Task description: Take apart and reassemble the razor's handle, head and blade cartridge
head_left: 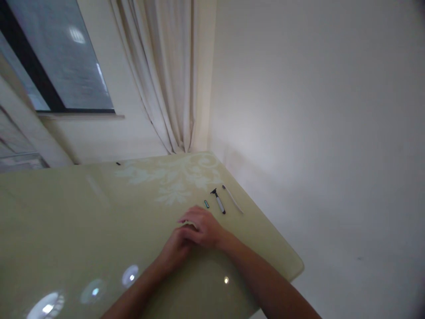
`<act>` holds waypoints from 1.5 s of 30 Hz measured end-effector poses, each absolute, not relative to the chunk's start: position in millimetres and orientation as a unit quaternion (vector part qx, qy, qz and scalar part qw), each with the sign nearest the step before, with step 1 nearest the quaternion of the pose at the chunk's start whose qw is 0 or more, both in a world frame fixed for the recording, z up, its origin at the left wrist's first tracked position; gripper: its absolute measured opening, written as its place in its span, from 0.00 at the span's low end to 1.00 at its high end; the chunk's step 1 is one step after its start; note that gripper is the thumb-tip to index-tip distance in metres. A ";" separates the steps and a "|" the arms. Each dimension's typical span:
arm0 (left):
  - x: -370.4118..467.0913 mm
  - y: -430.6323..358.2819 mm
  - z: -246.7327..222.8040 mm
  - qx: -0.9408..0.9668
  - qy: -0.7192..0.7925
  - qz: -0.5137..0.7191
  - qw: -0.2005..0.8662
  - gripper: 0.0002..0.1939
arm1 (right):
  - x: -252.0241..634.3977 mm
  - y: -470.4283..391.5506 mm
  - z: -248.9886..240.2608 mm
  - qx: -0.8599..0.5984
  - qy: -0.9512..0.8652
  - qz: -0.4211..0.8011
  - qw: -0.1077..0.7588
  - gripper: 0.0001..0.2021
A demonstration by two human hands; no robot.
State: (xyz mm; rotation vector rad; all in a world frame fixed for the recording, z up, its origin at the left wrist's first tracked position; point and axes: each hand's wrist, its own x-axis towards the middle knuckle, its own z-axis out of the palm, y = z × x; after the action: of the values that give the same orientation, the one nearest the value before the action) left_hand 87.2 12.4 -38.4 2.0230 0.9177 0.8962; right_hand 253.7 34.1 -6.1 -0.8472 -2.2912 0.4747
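Note:
My left hand (177,248) and my right hand (204,226) meet over the glossy table, the right one partly over the left. The left fingers are hidden beneath the right hand. The right fingers are bent and close together; whether anything is under them cannot be made out. Just beyond the right hand lies a small dark and teal object (206,204). Beside it is a razor (219,203) with a black head and grey handle. A toothbrush (233,200) with a white handle and dark bristles lies to the right of the razor.
The pale green table (83,221) has a white floral pattern and a right edge near the wall. A small black object (118,164) lies at its far edge. Curtains (169,79) and a window (69,53) are behind.

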 end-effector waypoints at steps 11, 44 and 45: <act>80.3 9.2 -42.3 0.794 0.327 0.426 0.283 0.10 | 247.3 18.8 2.2 -0.313 -0.879 0.252 0.255 0.24; 1.5 66.7 -36.3 0.762 0.597 0.219 0.119 0.16 | 309.0 80.5 -21.9 -0.696 -0.689 0.022 0.199 0.13; -18.2 63.2 -38.8 0.744 0.622 0.214 0.116 0.17 | 308.7 81.8 -23.5 -0.696 -0.689 0.021 0.201 0.13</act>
State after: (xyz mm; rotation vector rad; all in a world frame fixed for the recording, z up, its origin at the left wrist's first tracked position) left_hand -18.2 63.2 -38.8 2.1790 1.8226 0.6265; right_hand 308.7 81.8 -23.5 -1.9444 -1.9241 0.0574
